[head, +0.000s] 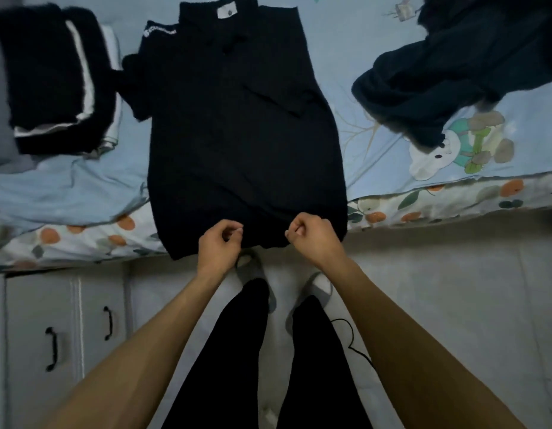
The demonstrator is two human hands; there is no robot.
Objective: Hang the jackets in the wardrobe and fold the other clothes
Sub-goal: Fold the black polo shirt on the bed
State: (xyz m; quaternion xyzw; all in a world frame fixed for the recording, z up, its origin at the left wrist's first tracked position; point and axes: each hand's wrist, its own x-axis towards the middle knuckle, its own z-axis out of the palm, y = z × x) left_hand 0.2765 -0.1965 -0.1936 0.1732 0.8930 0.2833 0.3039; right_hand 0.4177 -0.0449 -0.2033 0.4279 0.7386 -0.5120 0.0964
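Observation:
A black short-sleeved shirt (pixel 240 131) lies flat on the bed, collar away from me, its sleeves folded inward and its bottom hem hanging over the bed's edge. My left hand (pixel 220 243) and my right hand (pixel 313 235) sit side by side at the middle of that hem, fingers curled and thumbs against fingertips, pinching the fabric. A folded black garment with white stripes (pixel 51 78) lies at the far left. At the far right a dark crumpled garment (pixel 454 66) lies in a heap.
The bed has a light blue cartoon-print sheet (pixel 376 144) and a fruit-patterned edge (pixel 454 199). A white cabinet with black handles (pixel 51 335) stands at the lower left. My legs and slippers (pixel 253 274) are on the pale tiled floor, with a black cable (pixel 349 335) beside them.

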